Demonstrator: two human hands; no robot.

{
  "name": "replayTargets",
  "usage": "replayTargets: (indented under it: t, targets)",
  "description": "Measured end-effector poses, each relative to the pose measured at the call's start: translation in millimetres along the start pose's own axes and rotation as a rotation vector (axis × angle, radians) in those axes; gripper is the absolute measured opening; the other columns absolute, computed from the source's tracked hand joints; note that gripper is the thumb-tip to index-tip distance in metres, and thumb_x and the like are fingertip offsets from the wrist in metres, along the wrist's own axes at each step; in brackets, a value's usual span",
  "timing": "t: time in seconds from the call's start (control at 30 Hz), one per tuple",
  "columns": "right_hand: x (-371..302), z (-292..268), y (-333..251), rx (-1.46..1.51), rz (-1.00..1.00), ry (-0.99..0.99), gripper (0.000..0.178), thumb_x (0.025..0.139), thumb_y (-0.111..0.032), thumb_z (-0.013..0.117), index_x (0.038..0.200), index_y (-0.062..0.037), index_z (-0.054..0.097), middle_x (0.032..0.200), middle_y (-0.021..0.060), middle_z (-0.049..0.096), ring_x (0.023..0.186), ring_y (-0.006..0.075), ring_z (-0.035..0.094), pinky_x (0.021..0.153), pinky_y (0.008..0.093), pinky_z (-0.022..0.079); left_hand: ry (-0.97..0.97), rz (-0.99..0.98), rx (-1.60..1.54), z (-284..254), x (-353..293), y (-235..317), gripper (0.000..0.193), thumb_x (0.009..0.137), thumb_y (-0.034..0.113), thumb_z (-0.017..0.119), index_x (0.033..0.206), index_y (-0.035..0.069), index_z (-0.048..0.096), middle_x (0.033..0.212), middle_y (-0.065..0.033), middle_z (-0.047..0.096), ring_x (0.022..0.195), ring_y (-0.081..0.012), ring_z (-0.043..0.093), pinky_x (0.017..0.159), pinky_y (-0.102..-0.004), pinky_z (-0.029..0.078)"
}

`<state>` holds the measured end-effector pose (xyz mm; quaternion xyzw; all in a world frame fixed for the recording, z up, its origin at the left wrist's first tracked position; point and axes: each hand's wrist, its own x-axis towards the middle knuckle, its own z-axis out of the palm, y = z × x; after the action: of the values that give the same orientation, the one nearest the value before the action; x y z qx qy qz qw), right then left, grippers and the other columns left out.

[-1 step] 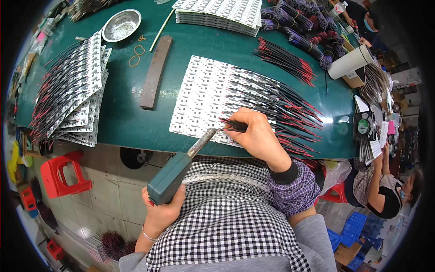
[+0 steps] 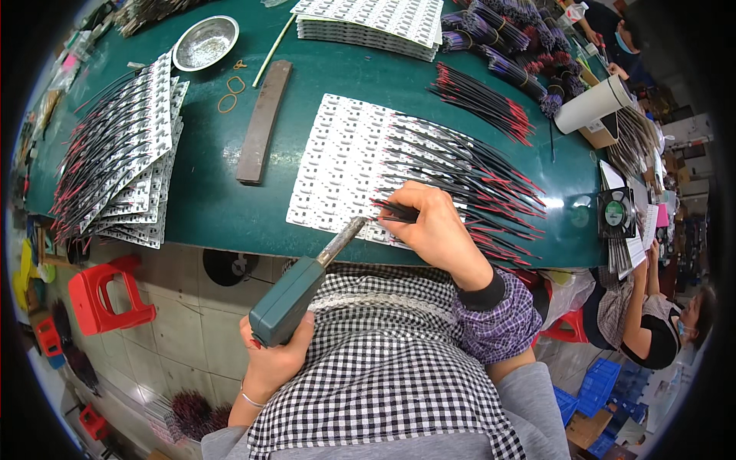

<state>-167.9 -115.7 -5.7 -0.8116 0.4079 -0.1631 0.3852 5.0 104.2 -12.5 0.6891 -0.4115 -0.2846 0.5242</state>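
A long green worktable [image 2: 230,207] curves across the upper half of the view, with a person seated at its near edge in a black-and-white checked top. In the middle of the table lies a large white circuit-board panel [image 2: 345,161], and a fan of thin black-and-red wires [image 2: 491,192] spreads from its right part toward the table's right end. A stack of similar wired panels [image 2: 115,161] lies on the left of the table, and another stack of white panels [image 2: 368,19] sits at the far edge. A dark flat bar [image 2: 263,121] lies at an angle between the left stack and the central panel, with a round metal bowl [image 2: 204,42] beyond it and a few rubber bands [image 2: 230,96] just beside the bar's far end. A bundle of red-tipped wires [image 2: 483,103] lies to the right of the central panel, near a white cardboard tube [image 2: 594,103], and a small black fan [image 2: 616,213] stands at the right end. The left hand [image 2: 276,360] is closed around the green handle of a soldering iron [image 2: 303,287], whose metal tip reaches the near edge of the panel. The right hand [image 2: 437,226] pinches a few black wires against the panel just beside that tip. Another person sits at the lower right, near a red stool [image 2: 103,295] on the tiled floor at the left.
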Motion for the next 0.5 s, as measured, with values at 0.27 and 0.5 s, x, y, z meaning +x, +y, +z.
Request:
replayTargets:
  t: [0.27,0.5]
  targets:
    - [0.1,0.0,2.8,-0.005,-0.02,-0.006,0.016,0.075,-0.002,0.074,0.088,0.0051,0.069,0.081,0.0125,0.064,0.072,0.0236,0.064,0.067,0.0332,0.049,0.038,-0.143,-0.057,-3.0,-8.6,-4.8,0.014,0.078,0.005,0.078,0.086,-0.003,0.07,0.075,-0.0066,0.07,0.062,-0.0113,0.063,0.055,-0.0265,0.048]
    - [0.1,1.3,7.0,0.043,-0.054,0.0,0.017,0.076,-0.002,0.075,0.09,0.0061,0.068,0.081,0.0123,0.064,0.072,0.0225,0.063,0.067,0.0331,0.05,0.042,-0.192,-0.074,-1.2,-5.3,1.4,0.013,0.079,0.004,0.077,0.088,-0.003,0.07,0.079,-0.007,0.072,0.065,-0.0118,0.065,0.058,-0.0263,0.05]
